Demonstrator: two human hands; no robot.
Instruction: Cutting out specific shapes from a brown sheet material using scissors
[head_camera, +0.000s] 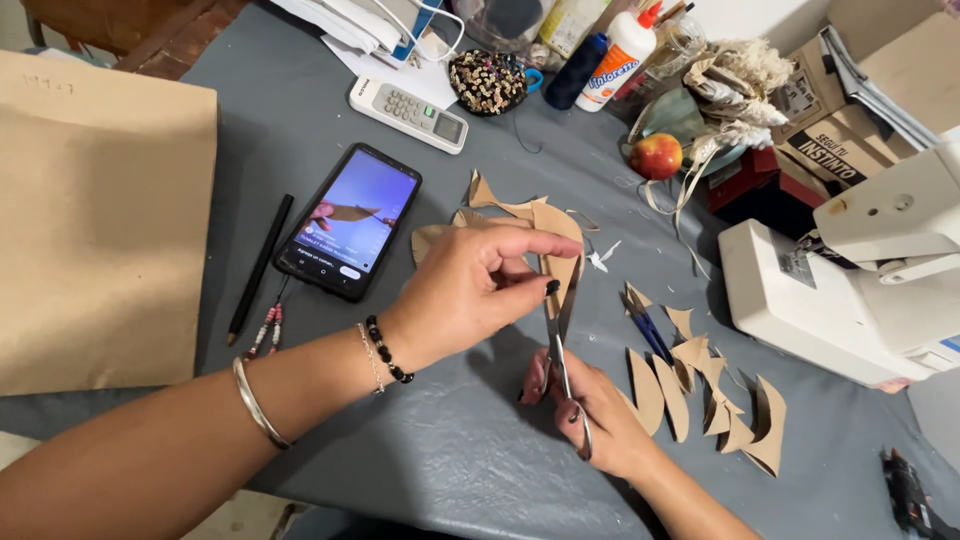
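1. Fingers (525, 268) of my left hand (470, 295) pinch the brown paper piece (558, 250) mid-tabletop — held taut for cutting.
2. My right hand (590, 410) grips scissors (560, 345), blades up at it.
3. Cut shapes (700, 395) lie toward the right edge.

Two hands are working over the grey table (420, 440): a left hand (470, 290) and a right hand (590, 410). One pair of scissors (560, 345) is sitting between them. Left of the scissors are lying one phone (348, 220) and one black pencil (260, 265). Above the phone is resting one white remote (408, 113). Right of the scissors one apple (655, 156) and one white sewing machine (850, 280) are standing.
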